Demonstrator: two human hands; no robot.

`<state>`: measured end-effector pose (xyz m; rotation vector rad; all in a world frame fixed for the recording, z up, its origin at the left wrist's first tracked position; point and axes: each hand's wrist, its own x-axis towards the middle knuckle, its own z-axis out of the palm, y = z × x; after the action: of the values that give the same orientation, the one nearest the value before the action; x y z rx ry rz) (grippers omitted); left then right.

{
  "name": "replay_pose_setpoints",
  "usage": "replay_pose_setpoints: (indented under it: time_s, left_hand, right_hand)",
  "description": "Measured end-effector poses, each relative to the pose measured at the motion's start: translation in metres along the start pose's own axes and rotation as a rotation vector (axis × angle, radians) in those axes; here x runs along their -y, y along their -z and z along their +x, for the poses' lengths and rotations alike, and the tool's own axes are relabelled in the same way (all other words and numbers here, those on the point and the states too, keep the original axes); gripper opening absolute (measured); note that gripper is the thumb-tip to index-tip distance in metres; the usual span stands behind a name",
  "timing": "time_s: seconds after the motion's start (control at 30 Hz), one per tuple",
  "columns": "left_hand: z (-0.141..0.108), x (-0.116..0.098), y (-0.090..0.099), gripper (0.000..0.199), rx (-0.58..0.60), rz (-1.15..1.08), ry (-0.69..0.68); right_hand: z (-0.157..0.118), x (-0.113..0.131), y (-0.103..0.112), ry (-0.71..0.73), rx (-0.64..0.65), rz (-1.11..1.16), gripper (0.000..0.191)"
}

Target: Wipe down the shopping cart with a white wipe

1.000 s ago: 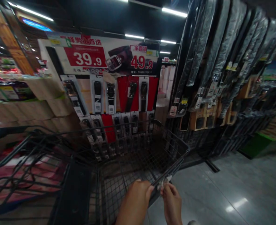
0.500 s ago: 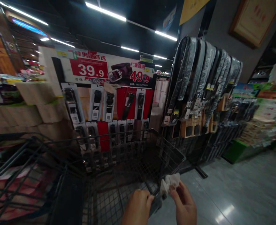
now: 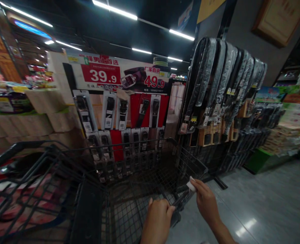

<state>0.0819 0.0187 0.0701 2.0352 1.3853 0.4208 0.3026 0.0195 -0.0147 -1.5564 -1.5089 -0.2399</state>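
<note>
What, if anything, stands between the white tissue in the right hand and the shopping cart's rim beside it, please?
Nothing visible does. The right hand holds the white tissue right by the shopping cart's rim; this view can't settle contact. The left hand is on the same rim, lower in the picture, not between them.

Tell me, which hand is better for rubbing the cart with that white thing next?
Probably the right hand: it pinches the white piece beside the cart. The left hand seems to be gripping the cart's edge, with no white piece visible.
</note>
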Motion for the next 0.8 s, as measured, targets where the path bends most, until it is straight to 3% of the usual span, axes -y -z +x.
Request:
replay_pose_setpoints:
  time_s: [0.2,0.47,0.57,0.67,0.8]
  left_hand:
    - [-0.005,0.001,-0.002,0.032,-0.025,0.144,-0.089]
    - [-0.007,0.008,-0.008,0.024,-0.036,0.061,-0.108]
    - [-0.017,0.013,-0.005,0.022,-0.072,0.161,-0.070]
    - [-0.038,0.040,-0.003,0.028,-0.229,0.411,-0.055]
    - [-0.077,0.097,0.003,0.023,-0.610,0.730,-0.353]
  right_hand:
    - [-0.006,0.016,0.003,-0.047,0.073,0.092,0.038]
    - [-0.032,0.062,-0.003,-0.012,0.097,0.241,0.039]
    - [-0.038,0.079,-0.005,-0.020,0.114,0.278,0.039]
    - [-0.042,0.092,-0.005,-0.027,0.133,0.313,0.037]
    - [-0.046,0.109,-0.003,0.046,0.124,0.344,0.038]
